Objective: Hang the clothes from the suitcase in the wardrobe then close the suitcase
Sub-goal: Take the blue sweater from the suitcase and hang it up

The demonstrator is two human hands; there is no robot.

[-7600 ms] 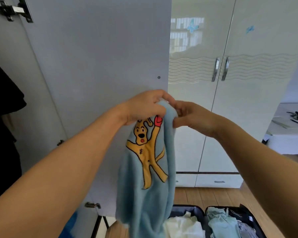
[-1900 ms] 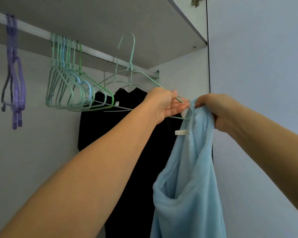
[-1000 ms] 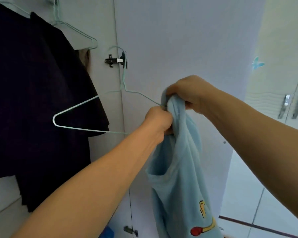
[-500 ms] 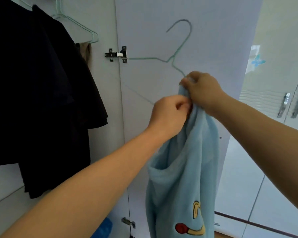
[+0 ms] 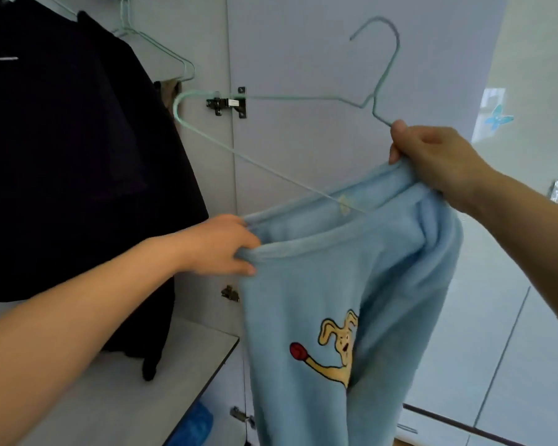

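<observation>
Left hand (image 5: 221, 244) grips blue fleece garment's (image 5: 345, 304) collar; right hand (image 5: 432, 156) pinches collar plus mint wire hanger (image 5: 271, 98), half-inserted.

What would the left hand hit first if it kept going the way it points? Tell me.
The left hand points right, gripping the blue sweater at its neckline. Going straight on, it would push into that fabric first; depth beyond is unclear.
</observation>
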